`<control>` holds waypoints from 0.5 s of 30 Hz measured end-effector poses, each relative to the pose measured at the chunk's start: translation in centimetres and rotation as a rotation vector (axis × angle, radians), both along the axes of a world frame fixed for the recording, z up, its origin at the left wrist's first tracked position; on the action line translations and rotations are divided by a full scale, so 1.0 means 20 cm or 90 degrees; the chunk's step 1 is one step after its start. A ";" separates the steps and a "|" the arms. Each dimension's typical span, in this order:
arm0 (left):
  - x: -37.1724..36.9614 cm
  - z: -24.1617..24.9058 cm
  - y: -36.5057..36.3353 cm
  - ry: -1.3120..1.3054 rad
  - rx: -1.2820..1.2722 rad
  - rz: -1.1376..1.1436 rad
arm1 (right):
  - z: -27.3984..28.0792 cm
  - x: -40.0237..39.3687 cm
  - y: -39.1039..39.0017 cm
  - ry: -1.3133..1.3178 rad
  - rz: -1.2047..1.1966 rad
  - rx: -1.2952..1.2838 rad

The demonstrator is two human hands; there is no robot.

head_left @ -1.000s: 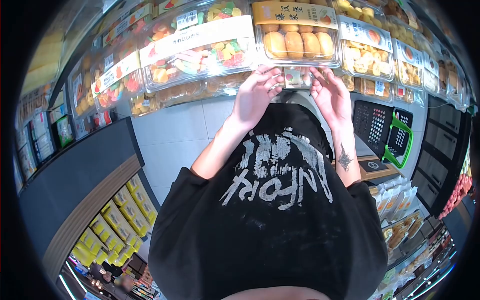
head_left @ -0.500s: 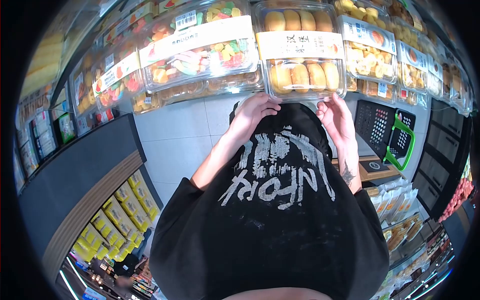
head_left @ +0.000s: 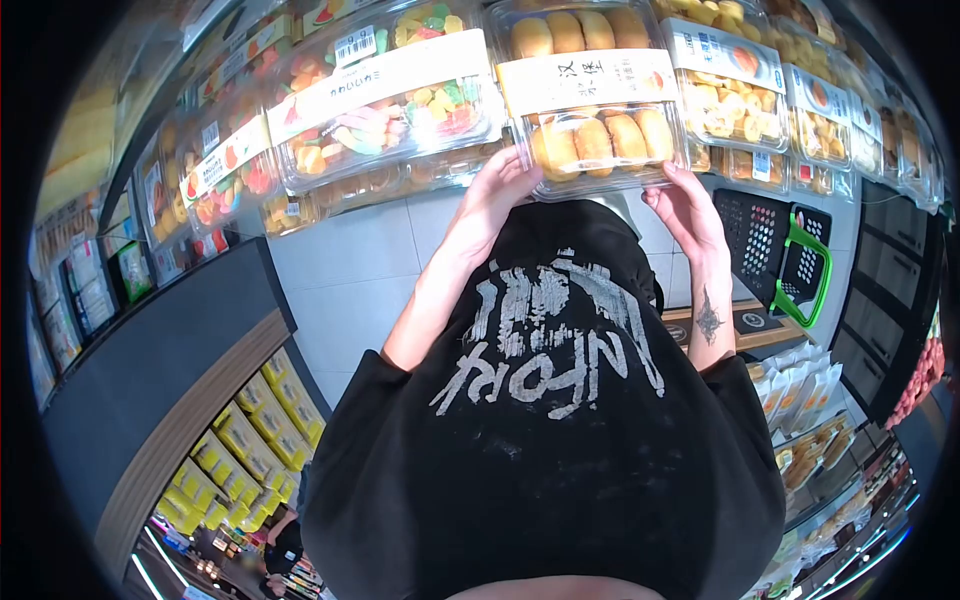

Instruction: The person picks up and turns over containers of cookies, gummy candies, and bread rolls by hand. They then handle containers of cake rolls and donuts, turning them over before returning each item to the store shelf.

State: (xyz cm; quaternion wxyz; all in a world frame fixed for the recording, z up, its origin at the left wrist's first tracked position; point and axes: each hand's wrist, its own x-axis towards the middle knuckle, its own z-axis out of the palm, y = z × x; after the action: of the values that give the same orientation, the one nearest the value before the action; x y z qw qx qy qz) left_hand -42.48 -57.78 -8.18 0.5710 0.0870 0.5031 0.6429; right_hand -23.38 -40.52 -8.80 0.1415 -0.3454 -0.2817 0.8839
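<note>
A clear plastic box of buns (head_left: 598, 140) with a pale paper band sits at the front of the display, slightly tilted. My left hand (head_left: 497, 196) is closed around its near left corner. At the near right corner, my right hand (head_left: 689, 208) pinches the edge between thumb and curled fingers. Left of the buns lies a larger clear box of colourful gummy candy (head_left: 385, 110). To the right stands a clear box of small yellow snacks (head_left: 738, 105) with a blue and white label.
More snack boxes (head_left: 825, 140) line the display on both sides. A black shopping basket with a green handle (head_left: 815, 265) is on the right, near a wooden ledge (head_left: 760, 330). Yellow packages (head_left: 235, 440) fill a shelf at lower left. Another person (head_left: 285, 540) is farther off.
My left hand has shifted left and up, taking a fuller hold of the bun box's corner. The box has moved slightly left and tilted. My right hand stays at its right corner.
</note>
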 end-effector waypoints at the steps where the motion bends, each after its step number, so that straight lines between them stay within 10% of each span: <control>1: -0.01 0.01 0.00 -0.009 0.010 -0.001 | 0.00 0.00 0.00 0.012 0.012 0.006; 15: -0.05 0.03 -0.04 -0.123 0.099 -0.048 | 0.17 0.00 -0.15 -0.115 0.004 0.277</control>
State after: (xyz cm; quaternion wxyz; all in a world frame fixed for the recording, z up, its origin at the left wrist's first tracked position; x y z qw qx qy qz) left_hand -43.40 -58.60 -7.56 0.6325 0.0874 0.3905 0.6632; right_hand -23.40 -43.60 -5.41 0.1836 -0.3838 -0.4781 0.7684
